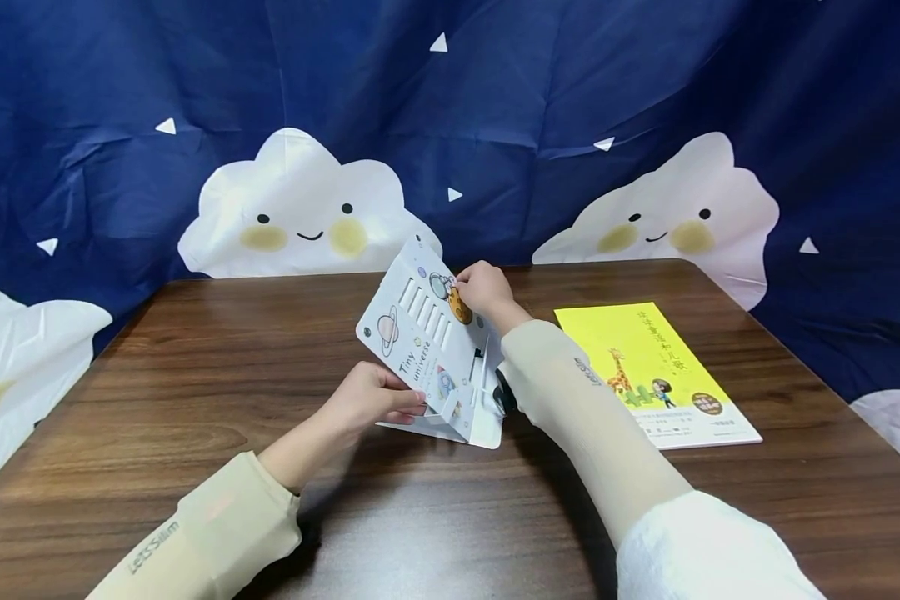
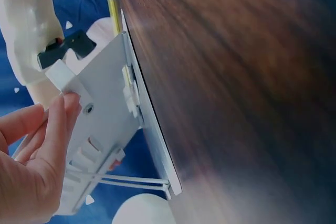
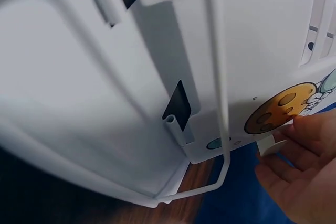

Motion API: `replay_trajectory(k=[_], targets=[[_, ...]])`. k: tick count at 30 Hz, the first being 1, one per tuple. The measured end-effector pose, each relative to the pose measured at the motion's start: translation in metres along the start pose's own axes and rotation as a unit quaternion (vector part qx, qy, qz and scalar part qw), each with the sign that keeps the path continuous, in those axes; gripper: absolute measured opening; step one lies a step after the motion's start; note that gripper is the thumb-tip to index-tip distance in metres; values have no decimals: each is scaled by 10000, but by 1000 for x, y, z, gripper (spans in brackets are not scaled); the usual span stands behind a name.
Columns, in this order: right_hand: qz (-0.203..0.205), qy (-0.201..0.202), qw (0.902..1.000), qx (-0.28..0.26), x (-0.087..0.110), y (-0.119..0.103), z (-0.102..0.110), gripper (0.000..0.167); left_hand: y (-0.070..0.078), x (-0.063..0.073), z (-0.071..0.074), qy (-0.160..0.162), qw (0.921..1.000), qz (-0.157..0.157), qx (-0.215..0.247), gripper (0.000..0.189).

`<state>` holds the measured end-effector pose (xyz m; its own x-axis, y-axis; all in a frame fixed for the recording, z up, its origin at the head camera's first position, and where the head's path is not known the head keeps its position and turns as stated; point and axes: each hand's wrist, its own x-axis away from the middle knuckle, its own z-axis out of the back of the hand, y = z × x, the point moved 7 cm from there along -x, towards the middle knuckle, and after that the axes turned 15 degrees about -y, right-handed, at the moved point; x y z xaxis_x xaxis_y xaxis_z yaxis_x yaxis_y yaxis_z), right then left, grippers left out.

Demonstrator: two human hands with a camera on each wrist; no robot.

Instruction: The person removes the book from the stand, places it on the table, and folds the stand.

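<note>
A white folding book stand (image 1: 438, 342), printed "Tiny universe" with a planet and an astronaut, stands at a slant over the table's middle. Its slotted panel is raised from the base plate (image 1: 486, 427). At the panel's lower left edge, my left hand (image 1: 367, 398) pinches the rim between thumb and fingers. My right hand (image 1: 487, 293) holds the opposite edge, beside the orange moon picture; the right wrist view has its fingers (image 3: 310, 145) around a small bent tab. Thin wire (image 2: 131, 182) links panel and base in the left wrist view.
To the right, a yellow book (image 1: 607, 333) with a giraffe on its cover lies flat on the brown wooden table (image 1: 232, 358). Behind hangs a dark blue cloth (image 1: 495, 100) with smiling clouds. The right forearm passes close to the book's left side.
</note>
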<state>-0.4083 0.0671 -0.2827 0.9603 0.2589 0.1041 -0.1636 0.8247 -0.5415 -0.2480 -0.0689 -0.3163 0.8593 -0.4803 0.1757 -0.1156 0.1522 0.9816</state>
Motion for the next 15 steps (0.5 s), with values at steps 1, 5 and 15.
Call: replay_trajectory(k=[1,5,15], targets=[[-12,-25,10000,12,0,-1,0,20,1,0,-1,-21,10000,-12,-5,16],[-21,-102,9999,93,-2,-5,-2,21,4,0,-7,-113,9999,-114,2,18],[-32,-215,9997,136,-4,-14,-8,22,9,-2,-18,-347,9985,-420,-67,27]])
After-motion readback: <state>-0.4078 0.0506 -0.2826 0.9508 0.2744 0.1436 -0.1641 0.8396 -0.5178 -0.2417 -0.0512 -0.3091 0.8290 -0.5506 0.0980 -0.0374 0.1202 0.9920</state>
